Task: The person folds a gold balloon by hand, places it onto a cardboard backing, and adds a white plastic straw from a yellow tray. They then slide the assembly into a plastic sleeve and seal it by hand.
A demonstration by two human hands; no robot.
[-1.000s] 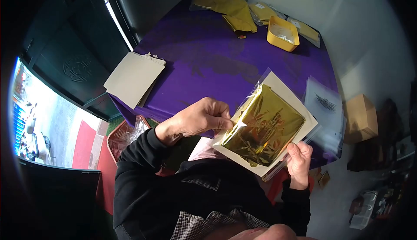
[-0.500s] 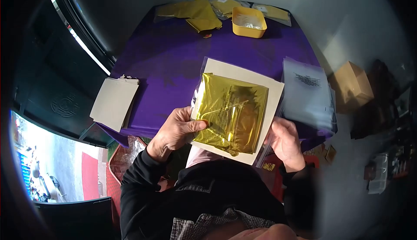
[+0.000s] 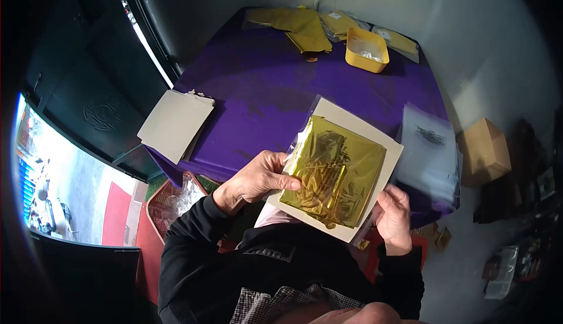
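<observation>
A folded gold foil sheet (image 3: 346,174) lies flat against a cream cardboard sheet (image 3: 346,116), with clear plastic film around their edges. Both are tilted above my lap, in front of the table edge. My left hand (image 3: 258,177) grips the left side, its thumb on the foil and its other fingers behind the card. At the lower right edge, my right hand (image 3: 394,218) is closed on the film beside the card; some of its fingers are hidden.
On the purple-covered table (image 3: 252,101) lie a cardboard stack (image 3: 176,121) at left, clear plastic bags (image 3: 425,154) at right, a yellow tub (image 3: 366,51) and gold packets (image 3: 308,28) at the back. A red basket (image 3: 170,207) stands below, a cardboard box (image 3: 484,148) right.
The view has shifted, so the table appears farther right. The foil and card are turned slightly clockwise, and my right hand has closed in at their lower right edge.
</observation>
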